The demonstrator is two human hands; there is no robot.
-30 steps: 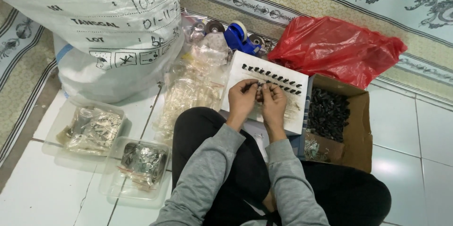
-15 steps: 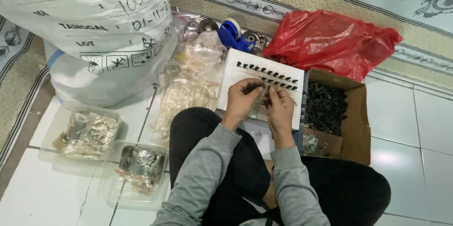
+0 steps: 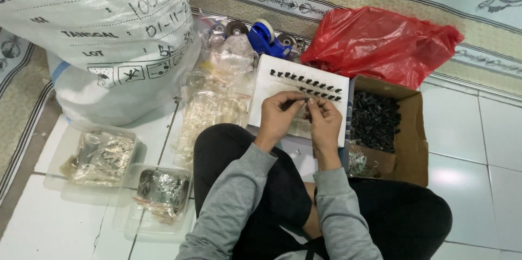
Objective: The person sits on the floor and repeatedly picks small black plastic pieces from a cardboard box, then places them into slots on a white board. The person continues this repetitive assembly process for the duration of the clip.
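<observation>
Mid-frame, left hand [image 3: 278,114] and right hand [image 3: 324,120] pinch a small, unidentifiable piece over the white board [image 3: 272,78]; seating it beside the clip rows [image 3: 307,85] demands alignment.

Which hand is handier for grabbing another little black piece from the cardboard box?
Probably the right hand: the cardboard box of black pieces sits just beside it, while the left hand is farther away.

Glossy white floor tiles [image 3: 478,146]. At ten o'clock, a coarse woven plastic sack [image 3: 103,37]. At one o'clock, a shiny, crinkled red plastic bag [image 3: 380,42]. At three o'clock, a matt brown cardboard box [image 3: 410,146]. Clear plastic trays [image 3: 60,157] hold shiny metal pieces [image 3: 160,189]. Soft grey cloth sleeves [image 3: 234,205].
</observation>
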